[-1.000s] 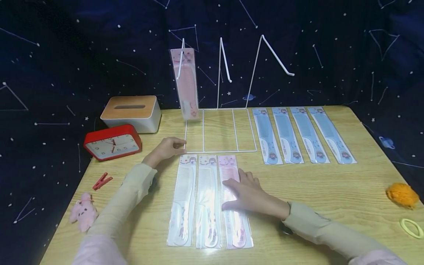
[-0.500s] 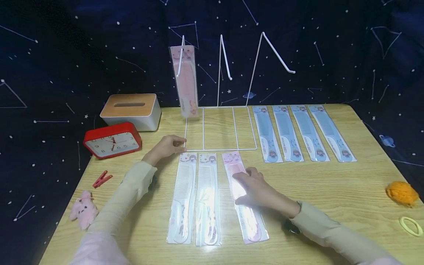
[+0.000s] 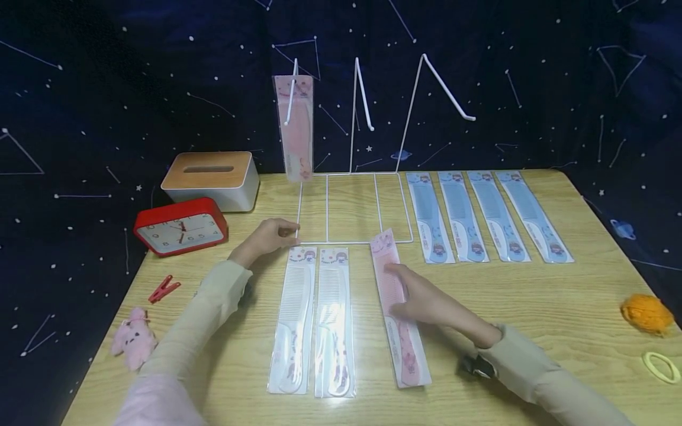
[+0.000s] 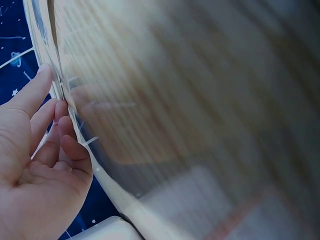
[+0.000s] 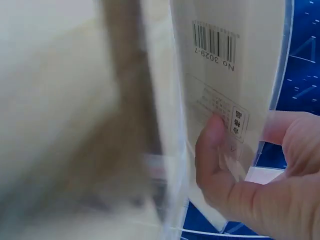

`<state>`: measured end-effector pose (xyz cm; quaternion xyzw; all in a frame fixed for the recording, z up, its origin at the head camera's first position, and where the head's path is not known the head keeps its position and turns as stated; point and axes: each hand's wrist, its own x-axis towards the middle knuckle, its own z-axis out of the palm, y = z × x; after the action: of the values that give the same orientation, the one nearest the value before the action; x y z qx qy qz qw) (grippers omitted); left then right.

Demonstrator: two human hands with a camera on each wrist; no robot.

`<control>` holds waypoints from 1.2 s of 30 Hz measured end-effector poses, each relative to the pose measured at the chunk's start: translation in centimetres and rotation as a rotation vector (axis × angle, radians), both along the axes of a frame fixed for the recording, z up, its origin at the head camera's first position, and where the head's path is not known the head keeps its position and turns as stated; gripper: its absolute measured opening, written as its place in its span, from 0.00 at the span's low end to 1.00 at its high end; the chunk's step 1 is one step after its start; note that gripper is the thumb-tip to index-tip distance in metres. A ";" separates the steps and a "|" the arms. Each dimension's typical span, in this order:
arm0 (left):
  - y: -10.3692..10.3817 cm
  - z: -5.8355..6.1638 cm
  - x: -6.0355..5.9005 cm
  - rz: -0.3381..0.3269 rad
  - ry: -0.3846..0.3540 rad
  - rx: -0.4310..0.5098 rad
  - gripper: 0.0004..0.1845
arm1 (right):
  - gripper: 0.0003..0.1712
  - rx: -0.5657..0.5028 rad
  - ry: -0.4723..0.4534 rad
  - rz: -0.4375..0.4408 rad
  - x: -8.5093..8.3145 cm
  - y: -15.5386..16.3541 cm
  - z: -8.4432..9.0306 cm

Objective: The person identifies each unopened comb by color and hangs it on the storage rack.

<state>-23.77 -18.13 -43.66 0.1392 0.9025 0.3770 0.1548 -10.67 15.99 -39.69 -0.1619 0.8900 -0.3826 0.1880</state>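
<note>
My right hand (image 3: 426, 299) grips a pink comb in a clear packet (image 3: 409, 355) by its edges, its near side tipped up off the table. In the right wrist view the packet's white back (image 5: 250, 45) shows a barcode, with a finger bent across it. My left hand (image 3: 268, 235) pinches the front left corner of a white wire display rack (image 3: 351, 242). From the rack's left hook hangs another pink packaged comb (image 3: 296, 130); the middle hook (image 3: 364, 97) and right hook (image 3: 447, 89) bear nothing. Two white packaged combs (image 3: 292, 319) (image 3: 334, 319) lie between my hands.
Several blue packaged combs (image 3: 430, 219) lie in a row right of the rack. At the left are a tissue box (image 3: 213, 189), a red clock (image 3: 181, 228), a red clip (image 3: 164, 290) and a pink plush toy (image 3: 135, 340). Orange yarn (image 3: 646, 313) and a yellow ring (image 3: 660, 367) lie far right.
My right hand has taken hold of the pink comb packet beside the white ones, slid it right and tipped it up. The hanging comb has swung slightly. My left hand has stayed at the rack.
</note>
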 end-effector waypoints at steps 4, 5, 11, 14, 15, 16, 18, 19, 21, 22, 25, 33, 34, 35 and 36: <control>-0.1 0.0 -0.1 -0.002 -0.002 -0.009 0.26 | 0.46 -0.138 0.057 0.015 -0.5 -0.2 2.1; -0.2 0.0 -0.2 -0.001 -0.002 -0.015 0.26 | 0.46 -0.185 0.078 0.025 -0.8 -0.4 2.7; -0.2 0.1 -0.2 0.000 0.005 -0.036 0.26 | 0.47 -0.470 0.143 0.112 -2.6 -2.3 6.4; -0.1 0.1 -0.2 -0.006 0.015 -0.037 0.26 | 0.47 -0.549 0.166 0.159 -3.4 -3.7 8.1; -0.1 0.1 -0.1 -0.010 0.020 -0.039 0.26 | 0.47 -0.564 0.179 0.173 -3.7 -4.2 8.6; -0.1 0.1 -0.1 -0.011 0.023 -0.038 0.26 | 0.47 -0.580 0.191 0.186 -3.9 -4.7 9.0; -0.1 0.0 -0.1 -0.017 0.032 -0.036 0.26 | 0.47 -0.591 0.210 0.202 -4.4 -5.5 9.7; -0.1 0.0 -0.1 -0.019 0.035 -0.034 0.26 | 0.47 -0.596 0.212 0.209 -4.6 -5.9 10.1; -0.1 -0.2 -0.1 -0.023 0.043 -0.032 0.25 | 0.47 -0.596 0.215 0.213 -5.0 -6.7 10.6; -0.1 -0.3 -0.2 -0.020 0.043 -0.029 0.25 | 0.47 -0.594 0.212 0.215 -5.3 -7.0 10.8; -0.2 -0.5 -0.3 -0.019 0.051 -0.020 0.25 | 0.48 -0.566 0.212 0.218 -5.8 -7.8 11.2; -0.2 -0.6 -0.3 -0.020 0.037 -0.004 0.25 | 0.49 -0.491 0.232 0.210 -6.6 -8.5 11.6; -0.2 -0.6 -0.3 -0.020 0.035 -0.003 0.26 | 0.49 -0.487 0.233 0.210 -6.8 -8.6 11.5; -0.2 -0.6 -0.4 -0.024 0.038 -0.007 0.25 | 0.49 -0.485 0.233 0.208 -7.0 -8.7 11.4; -0.2 -0.6 -0.4 -0.022 0.038 -0.007 0.25 | 0.49 -0.488 0.231 0.205 -7.3 -8.8 11.3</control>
<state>-24.13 -18.31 -44.28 0.1559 0.9050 0.3695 0.1421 -17.97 7.19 -28.38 -0.3340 0.7661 -0.5435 0.0787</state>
